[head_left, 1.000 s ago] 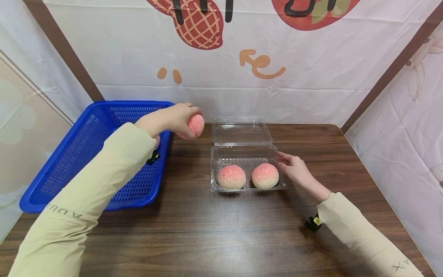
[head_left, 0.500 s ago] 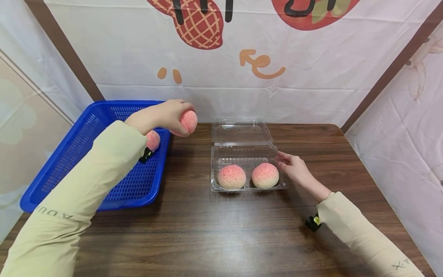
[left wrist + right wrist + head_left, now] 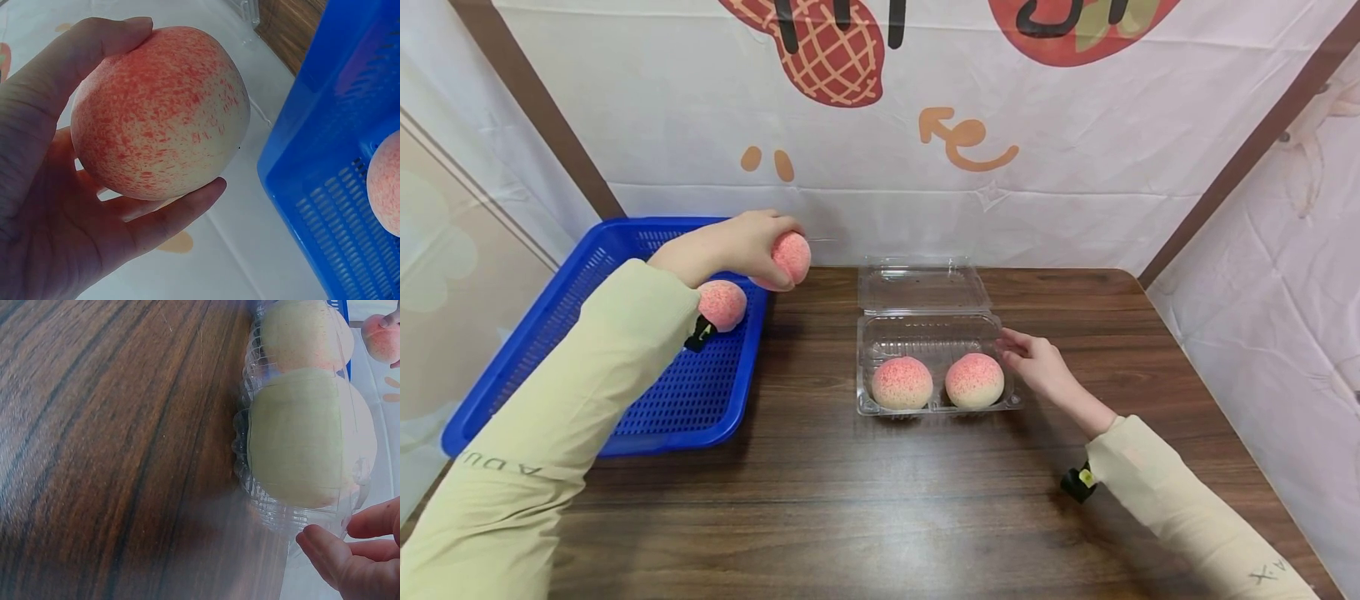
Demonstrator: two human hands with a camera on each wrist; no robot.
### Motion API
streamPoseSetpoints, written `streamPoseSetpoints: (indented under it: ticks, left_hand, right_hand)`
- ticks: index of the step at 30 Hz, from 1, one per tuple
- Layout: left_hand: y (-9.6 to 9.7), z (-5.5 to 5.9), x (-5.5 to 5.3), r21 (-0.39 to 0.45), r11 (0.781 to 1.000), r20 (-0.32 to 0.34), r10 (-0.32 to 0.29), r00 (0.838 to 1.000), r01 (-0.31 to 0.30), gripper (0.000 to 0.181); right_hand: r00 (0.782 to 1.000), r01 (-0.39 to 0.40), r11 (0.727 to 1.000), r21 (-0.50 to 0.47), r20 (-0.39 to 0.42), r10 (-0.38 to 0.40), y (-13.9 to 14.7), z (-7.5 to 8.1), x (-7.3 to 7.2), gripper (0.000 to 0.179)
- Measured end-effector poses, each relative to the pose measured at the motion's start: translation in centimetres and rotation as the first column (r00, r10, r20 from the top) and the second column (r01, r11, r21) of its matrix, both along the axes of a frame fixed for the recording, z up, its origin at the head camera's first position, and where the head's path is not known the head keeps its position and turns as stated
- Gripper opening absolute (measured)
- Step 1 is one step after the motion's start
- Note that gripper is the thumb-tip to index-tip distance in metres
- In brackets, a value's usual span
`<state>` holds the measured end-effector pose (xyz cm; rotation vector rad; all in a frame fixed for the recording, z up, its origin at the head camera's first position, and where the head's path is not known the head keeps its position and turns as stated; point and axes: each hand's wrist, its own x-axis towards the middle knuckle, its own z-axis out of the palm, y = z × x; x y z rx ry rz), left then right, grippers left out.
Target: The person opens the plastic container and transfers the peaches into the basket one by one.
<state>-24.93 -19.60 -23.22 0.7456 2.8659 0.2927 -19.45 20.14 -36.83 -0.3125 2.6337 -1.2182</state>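
- Blue basket [image 3: 681,442]: at left of frame, on the worktop [image 3: 910,500], open side up; probably so placed to keep its contents within easy reach.
- Loose peach [image 3: 723,306]: inside the basket, toward its right wall, partly covered by the cuff; contact with that wall not possible to tell.
- Left hand [image 3: 733,244]: above the basket's upper right corner, thumb and fingers spread wide around one peach.
- Held peach [image 3: 792,258]: left of centre, raised clear of the worktop; thumb to one side, fingers to the other, likely to spread pressure over a round, soft-looking body.
- Clear container [image 3: 932,332]: at centre, lid [image 3: 925,287] folded back toward the upper frame, presumably to leave the top accessible.
- Left packed peach [image 3: 902,383] and right packed peach [image 3: 974,382]: side by side along the container's lower edge, apparently seated in moulded hollows against rolling.
- Right hand [image 3: 1037,364]: at right of centre, narrow, pinching the container's right rim, seemingly to steady a light shell.
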Motion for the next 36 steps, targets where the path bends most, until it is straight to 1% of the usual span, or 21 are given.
streamPoseSetpoints:
  ticks: [5,12,21,24,29,30,31,36]
  left_hand:
    - [-0.7,-0.2,-0.1,0.004,1.0,-0.009,0.004,1.0,-0.004,0.063]
    - [-1.5,0.2,-0.1,-0.009,1.0,0.01,0.029,1.0,-0.029,0.065]
    - [-2.7,0.3,-0.3,-0.021,0.998,0.013,0.067,0.998,-0.066,0.064]
    - [-3.0,0.4,-0.2,-0.016,0.997,0.016,0.074,0.997,-0.074,0.064]
    - [-3.7,0.2,-0.4,-0.01,0.997,0.016,0.08,0.997,-0.08,0.063]
    - [-3.9,-0.1,-0.5,-0.015,0.997,-0.001,0.078,0.997,-0.078,0.063]
    - [-4.1,-0.1,-0.6,-0.014,0.997,-0.002,0.08,0.997,-0.08,0.064]
    - [-4.5,-0.2,-0.7,-0.017,0.995,0.001,0.101,0.995,-0.101,0.066]
  right_hand:
    - [1.0,0.001,1.0,0.009,-0.006,-0.001,0.0,0.0,0.0,0.044]
    - [1.0,0.0,1.0,-0.005,-0.001,0.0,0.0,-0.2,-0.2,0.044]
    - [1.0,0.005,1.0,-0.015,0.006,-0.005,0.0,-0.2,-0.2,0.044]
    - [1.0,0.002,1.0,-0.02,0.012,-0.002,0.1,-0.2,-0.3,0.044]
    - [1.0,-0.003,1.0,-0.018,0.013,0.004,0.2,-0.3,-0.4,0.044]
    - [1.0,-0.004,1.0,-0.017,0.011,0.004,0.2,-0.3,-0.4,0.044]
    - [1.0,-0.005,1.0,-0.017,0.012,0.005,0.2,-0.3,-0.4,0.044]
    - [1.0,-0.008,1.0,-0.019,0.017,0.009,0.3,-0.3,-0.5,0.045]
